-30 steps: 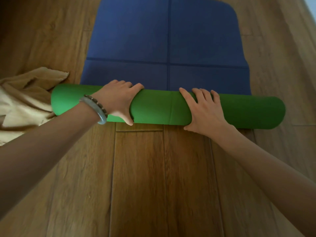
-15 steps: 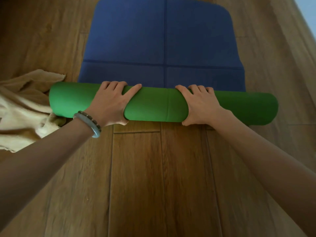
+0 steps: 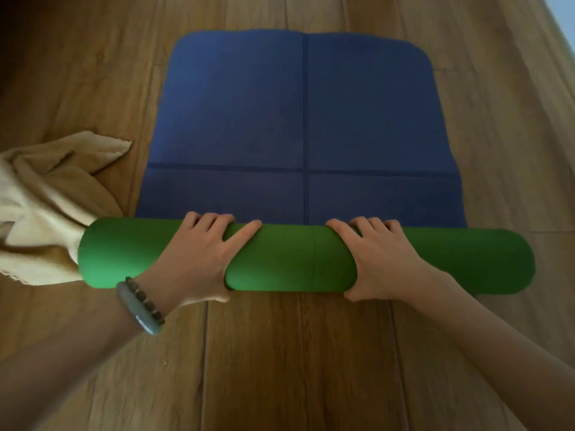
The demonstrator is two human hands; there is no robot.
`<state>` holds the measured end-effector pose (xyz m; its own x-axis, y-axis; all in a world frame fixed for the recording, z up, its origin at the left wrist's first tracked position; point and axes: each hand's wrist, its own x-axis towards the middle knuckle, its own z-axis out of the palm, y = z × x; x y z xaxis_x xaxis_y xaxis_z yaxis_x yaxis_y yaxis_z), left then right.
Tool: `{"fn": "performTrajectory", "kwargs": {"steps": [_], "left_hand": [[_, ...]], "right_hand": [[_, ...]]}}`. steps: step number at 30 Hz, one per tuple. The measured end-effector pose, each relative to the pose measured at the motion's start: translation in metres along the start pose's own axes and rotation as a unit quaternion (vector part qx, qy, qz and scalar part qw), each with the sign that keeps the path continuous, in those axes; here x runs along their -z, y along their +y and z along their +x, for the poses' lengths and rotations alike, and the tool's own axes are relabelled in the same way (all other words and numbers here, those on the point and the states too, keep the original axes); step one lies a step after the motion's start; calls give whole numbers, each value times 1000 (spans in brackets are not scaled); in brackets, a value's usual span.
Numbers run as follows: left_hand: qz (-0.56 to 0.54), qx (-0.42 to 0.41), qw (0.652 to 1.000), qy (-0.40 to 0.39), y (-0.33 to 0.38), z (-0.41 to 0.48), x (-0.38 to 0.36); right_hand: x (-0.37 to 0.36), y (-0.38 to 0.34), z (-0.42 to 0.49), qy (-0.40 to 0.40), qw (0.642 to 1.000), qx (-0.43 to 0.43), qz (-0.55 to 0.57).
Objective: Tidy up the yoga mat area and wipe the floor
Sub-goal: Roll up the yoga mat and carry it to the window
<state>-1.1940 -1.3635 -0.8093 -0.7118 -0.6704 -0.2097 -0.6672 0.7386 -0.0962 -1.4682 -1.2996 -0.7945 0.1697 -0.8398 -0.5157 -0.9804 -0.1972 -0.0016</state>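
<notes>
A yoga mat lies on the wooden floor, blue on its upper face and green underneath. Its near part is wound into a thick green roll (image 3: 289, 262) lying crosswise. The flat blue part (image 3: 298, 126) stretches away from the roll to a rounded far edge. My left hand (image 3: 199, 259) grips the roll left of centre, fingers over the top and thumb at the near side. My right hand (image 3: 379, 259) grips it right of centre in the same way. A bracelet sits on my left wrist.
A crumpled beige cloth (image 3: 46, 206) lies on the floor at the left, touching the roll's left end. Wooden floorboards (image 3: 295, 368) surround the mat. A pale strip (image 3: 564, 14) shows at the far right corner.
Both hands have shifted from resting on top of the roll to wrapping around it. The roll sits lower in view and the mat's far edge has come into sight.
</notes>
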Motion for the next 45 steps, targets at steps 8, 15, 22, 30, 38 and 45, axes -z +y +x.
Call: {"fn": "performTrajectory", "kwargs": {"steps": [8,15,22,30,38,45], "left_hand": [[-48,-43,987,-150,-9,12,12],[-188,-24,944,-269,-30,45,21],[-257,-16,918,-303,-39,56,24],[-83,-6,986,-147,-8,22,34],[-31,-1,999,36,5,33,-2],[-24,-2,1000,-12,-12,56,8]], "right_hand": [[13,7,10,-113,991,23,71],[29,15,18,-121,985,6,126],[-3,-13,-7,49,998,-8,33],[7,6,20,31,999,7,30],[47,23,52,-113,985,2,129],[24,22,18,63,995,-14,75]]}}
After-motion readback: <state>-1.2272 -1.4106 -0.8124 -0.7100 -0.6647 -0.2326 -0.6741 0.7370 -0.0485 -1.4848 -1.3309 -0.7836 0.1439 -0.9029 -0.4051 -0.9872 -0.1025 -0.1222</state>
